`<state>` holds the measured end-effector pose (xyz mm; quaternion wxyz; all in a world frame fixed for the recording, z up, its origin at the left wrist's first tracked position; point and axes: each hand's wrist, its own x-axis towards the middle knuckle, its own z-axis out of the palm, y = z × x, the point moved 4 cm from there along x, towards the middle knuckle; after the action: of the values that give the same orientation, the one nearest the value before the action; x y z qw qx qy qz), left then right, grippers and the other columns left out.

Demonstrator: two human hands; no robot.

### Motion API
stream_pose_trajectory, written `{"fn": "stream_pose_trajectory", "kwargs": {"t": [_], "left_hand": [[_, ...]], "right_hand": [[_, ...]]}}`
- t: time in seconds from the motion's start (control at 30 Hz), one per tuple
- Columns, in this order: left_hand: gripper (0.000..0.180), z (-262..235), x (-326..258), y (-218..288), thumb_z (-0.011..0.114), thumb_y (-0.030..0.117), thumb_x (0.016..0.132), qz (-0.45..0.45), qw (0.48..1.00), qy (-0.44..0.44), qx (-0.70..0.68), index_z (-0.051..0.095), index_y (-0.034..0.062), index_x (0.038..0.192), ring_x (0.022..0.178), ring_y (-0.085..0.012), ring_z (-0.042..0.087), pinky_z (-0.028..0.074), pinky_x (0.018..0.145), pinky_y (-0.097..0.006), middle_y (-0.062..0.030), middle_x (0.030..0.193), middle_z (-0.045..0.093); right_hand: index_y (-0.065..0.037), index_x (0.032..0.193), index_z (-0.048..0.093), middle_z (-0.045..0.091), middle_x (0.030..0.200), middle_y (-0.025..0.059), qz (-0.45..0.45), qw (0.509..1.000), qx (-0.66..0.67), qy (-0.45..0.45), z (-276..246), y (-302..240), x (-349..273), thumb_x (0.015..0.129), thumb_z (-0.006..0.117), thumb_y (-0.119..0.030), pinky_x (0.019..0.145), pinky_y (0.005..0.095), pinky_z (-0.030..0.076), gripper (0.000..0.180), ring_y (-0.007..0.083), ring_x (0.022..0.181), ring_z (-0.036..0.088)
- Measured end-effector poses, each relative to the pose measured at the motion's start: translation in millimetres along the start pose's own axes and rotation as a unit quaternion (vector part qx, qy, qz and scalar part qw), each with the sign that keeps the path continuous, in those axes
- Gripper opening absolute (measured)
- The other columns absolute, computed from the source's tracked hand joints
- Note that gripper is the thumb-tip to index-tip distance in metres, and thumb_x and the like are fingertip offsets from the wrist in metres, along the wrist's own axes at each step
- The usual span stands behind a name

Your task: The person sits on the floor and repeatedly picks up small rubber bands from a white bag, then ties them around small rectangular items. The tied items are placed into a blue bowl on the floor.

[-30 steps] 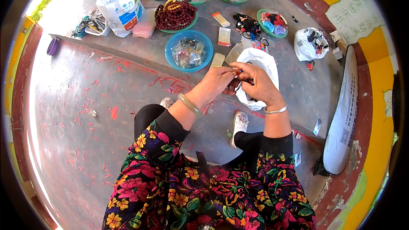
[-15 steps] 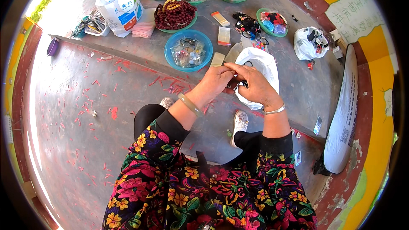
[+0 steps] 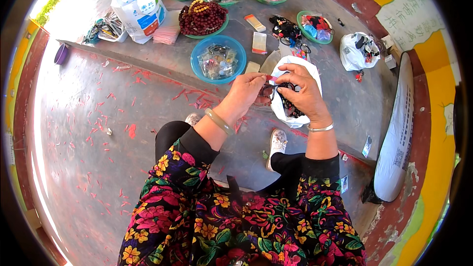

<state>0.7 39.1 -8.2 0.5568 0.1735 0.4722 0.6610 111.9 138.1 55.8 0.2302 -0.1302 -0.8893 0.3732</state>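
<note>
Nearest the camera is the person's flower-printed top, with both forearms reaching forward over the concrete floor (image 3: 98, 133), which is strewn with small red scraps. The left hand (image 3: 246, 93), with a pale green bangle (image 3: 219, 121) on its wrist, is closed in a pinch on a small dark beaded piece (image 3: 276, 90), a bit of pink showing at the fingertips. The right hand (image 3: 303, 91), wearing a silver bangle (image 3: 320, 128), is curled shut around the same dark piece from the other side, so the two hands meet in front of the chest. Directly beneath and behind them lies an open white plastic bag (image 3: 290, 113) with more dark items inside; the held piece hangs just above it. Two white shoes show below the hands. Just beyond the left hand, on a raised concrete ledge, sits a blue bowl (image 3: 197, 56) of small clear packets. Farther on is a green plate (image 3: 219, 28) heaped with dark red beads, a white printed bag (image 3: 138, 7) to its left, and a green dish (image 3: 301, 19) of coloured items to the right. A knotted white bag (image 3: 357, 51) lies farther right, and more filled dishes line the far edge.
</note>
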Motion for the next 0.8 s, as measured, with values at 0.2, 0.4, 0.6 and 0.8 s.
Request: {"fn": "stream_pose_trajectory", "kwargs": {"t": [0.2,0.4,0.6,0.8], "left_hand": [[0.026,-0.5,1.3,-3.7,0.042,0.014,0.093,-0.001,1.0,-0.002,0.007,0.055,-0.0034,0.108,0.079,-0.0133,0.061,0.054,0.064,-0.027,-0.0069,0.093,0.059],[0.027,3.1,-3.7,0.7,0.042,0.016,0.094,-0.004,0.999,-0.03,0.024,0.056,-0.0025,0.107,0.079,-0.0129,0.06,0.052,0.066,-0.026,-0.0066,0.093,0.059],[0.027,2.0,-2.4,-1.3,0.044,0.018,0.093,-0.005,0.998,-0.047,0.031,0.057,-0.0015,0.107,0.078,-0.0129,0.06,0.051,0.067,-0.025,-0.0062,0.092,0.06],[0.027,3.2,-1.8,-2.4,0.044,0.017,0.093,-0.006,0.998,-0.043,0.034,0.056,-0.003,0.107,0.076,-0.0143,0.061,0.053,0.065,-0.027,-0.0075,0.091,0.06]], "right_hand": [[-0.008,0.082,0.067,0.057,0.111,0.0092,-0.015,1.0,0.005,-0.008,8.8,3.5,-0.5,0.065,0.068,-0.004,0.093,0.0355,0.038,0.018,0.0257,0.11,0.049],[-0.008,0.083,0.068,0.058,0.111,0.01,-0.06,0.994,-0.091,-0.007,9.0,0.0,0.1,0.064,0.069,-0.007,0.095,0.038,0.038,0.019,0.0274,0.112,0.048],[-0.008,0.084,0.068,0.058,0.112,0.01,-0.068,0.99,-0.121,-0.014,11.5,-1.1,0.6,0.062,0.07,-0.008,0.095,0.0381,0.038,0.022,0.0283,0.113,0.048],[-0.008,0.084,0.068,0.057,0.114,0.0099,-0.044,0.995,-0.074,-0.053,15.1,1.4,-0.5,0.063,0.071,-0.009,0.096,0.0373,0.037,0.021,0.0279,0.115,0.047]]}}
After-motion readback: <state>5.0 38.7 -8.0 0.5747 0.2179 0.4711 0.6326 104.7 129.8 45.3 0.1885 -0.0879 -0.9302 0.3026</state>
